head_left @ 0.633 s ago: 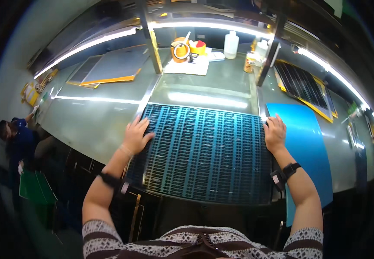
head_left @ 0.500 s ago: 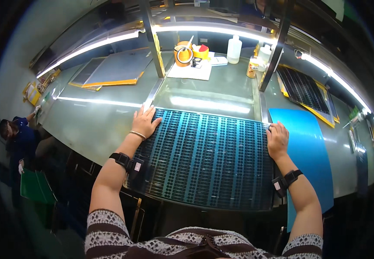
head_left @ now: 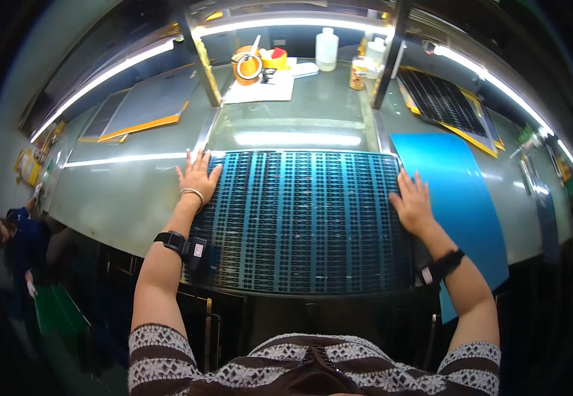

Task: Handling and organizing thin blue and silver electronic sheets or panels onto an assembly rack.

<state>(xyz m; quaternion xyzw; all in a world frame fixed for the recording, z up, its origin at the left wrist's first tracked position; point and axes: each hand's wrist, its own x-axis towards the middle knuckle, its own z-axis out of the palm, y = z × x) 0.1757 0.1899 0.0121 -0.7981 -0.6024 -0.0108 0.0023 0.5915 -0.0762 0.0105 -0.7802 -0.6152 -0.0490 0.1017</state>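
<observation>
A dark film sheet (head_left: 306, 224) with a repeating black pattern in columns lies flat over a blue-green sheet on the glass-topped table (head_left: 128, 191), its near edge toward my body. My left hand (head_left: 197, 177) rests at its far left corner, fingers spread. At the right edge, somewhat below the far corner, my right hand (head_left: 415, 201) lies with fingers stretched out and thumb over the film. Neither hand grips anything. Just beyond my right hand is a plain bright blue sheet (head_left: 458, 191), which hangs past the table's near edge.
Orange tape rolls (head_left: 247, 67) and a white bottle (head_left: 326, 51) stand at the back. Grey sheets with yellow edges (head_left: 147, 105) lie at left, patterned black films (head_left: 438, 99) at right. Shelf posts (head_left: 392, 56) rise behind. A person (head_left: 25, 231) holds a green board (head_left: 60, 310) far left.
The view has shifted, so the table things sit further left and higher. My right hand has slid nearer along the film's edge and its fingers have straightened; my left fingers have spread wider.
</observation>
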